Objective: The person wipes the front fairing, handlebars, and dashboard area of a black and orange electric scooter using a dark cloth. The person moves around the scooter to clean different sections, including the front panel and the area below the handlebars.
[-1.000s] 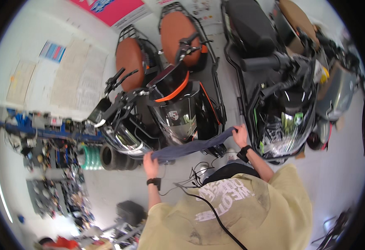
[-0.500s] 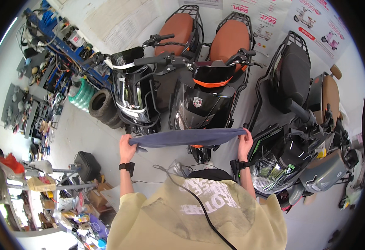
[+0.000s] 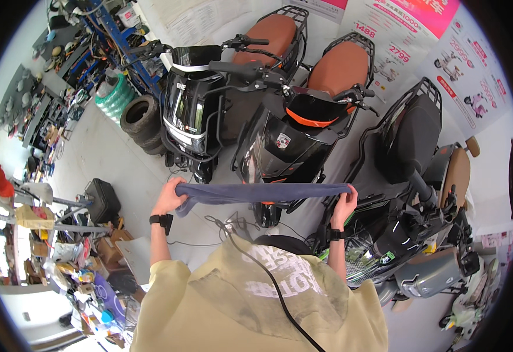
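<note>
A blue-grey cloth (image 3: 262,192) is stretched nearly level in front of my chest, folded into a long narrow band. My left hand (image 3: 167,196) is closed on one end, where a loose flap hangs below the fingers. At the other end, my right hand (image 3: 344,206) pinches the cloth with thumb and fingers. Just beyond stands a black scooter with orange trim (image 3: 280,149); the cloth crosses in front of its lower part, and its front wheel (image 3: 266,215) shows underneath.
A black scooter with white trim (image 3: 186,105) stands left, beside stacked tyres (image 3: 141,120). On the right are a black-and-green scooter (image 3: 394,234) and a grey one (image 3: 429,273). A black case (image 3: 102,199) and cluttered shelving line the left. Cables (image 3: 236,223) lie on the floor near me.
The cloth is pulled longer and more level, and its middle is narrower. My hands are slightly farther apart, still gripping both ends. The whole view has shifted and turned a little.
</note>
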